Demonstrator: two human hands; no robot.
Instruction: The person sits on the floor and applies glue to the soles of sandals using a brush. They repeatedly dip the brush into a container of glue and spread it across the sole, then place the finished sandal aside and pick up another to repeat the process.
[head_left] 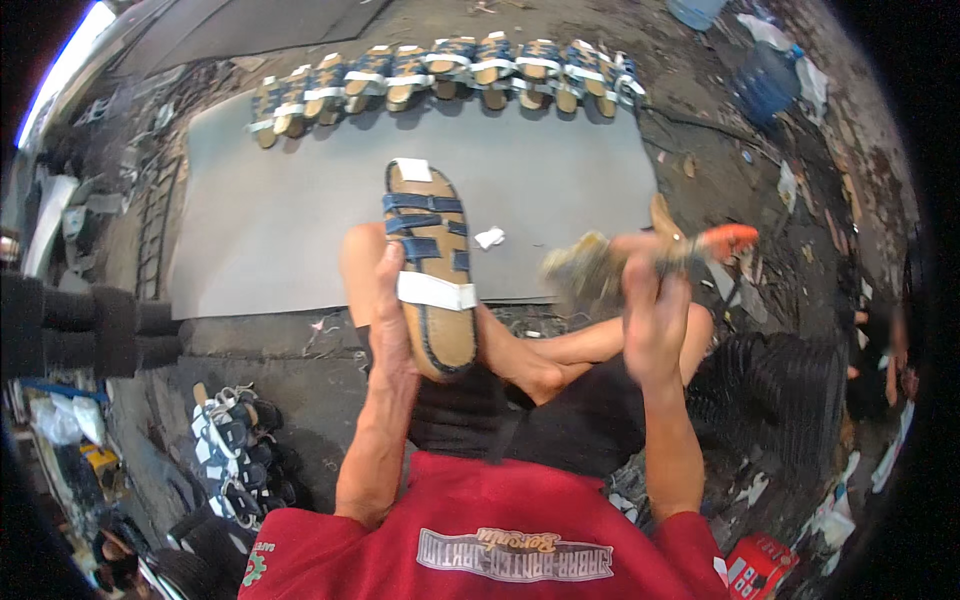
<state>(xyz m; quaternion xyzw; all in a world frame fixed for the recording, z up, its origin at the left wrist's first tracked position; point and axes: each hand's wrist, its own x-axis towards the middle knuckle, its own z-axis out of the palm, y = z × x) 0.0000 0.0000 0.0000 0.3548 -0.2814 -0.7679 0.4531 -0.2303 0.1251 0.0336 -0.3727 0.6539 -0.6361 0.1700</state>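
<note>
Red cloth is nearest to us: the wearer's shirt (pixel 500 490), with a printed panel across the chest, above black shorts (pixel 585 425) and bare, crossed legs (pixel 540 368). Low on the left we see a heap of black-and-white footwear (pixel 235 440), and low on the right a red container (pixel 757 567).

In front of the lap, the left hand (pixel 395 325) grips a sandal (pixel 437 325) by its left edge, thumb along the side; we cannot see its other fingers. The sandal is held up above the legs, its plain rounded end toward the body. It has a tan footbed, a dark rim and navy straps; a white band crosses it below the straps and a white piece sits at its far end.

To the right, the right hand (pixel 655 315) is curled closed around a brush-like tool (pixel 585 270), blurred, with a shaggy tan end and an orange part.

Beyond lies a grey sheet (pixel 260 230) bearing a crumpled white scrap (pixel 490 238). Along its far edge we see a row of similar strapped sandals (pixel 491 72); farther right, a blue plastic jug (pixel 767 85) rests on dark ground.
</note>
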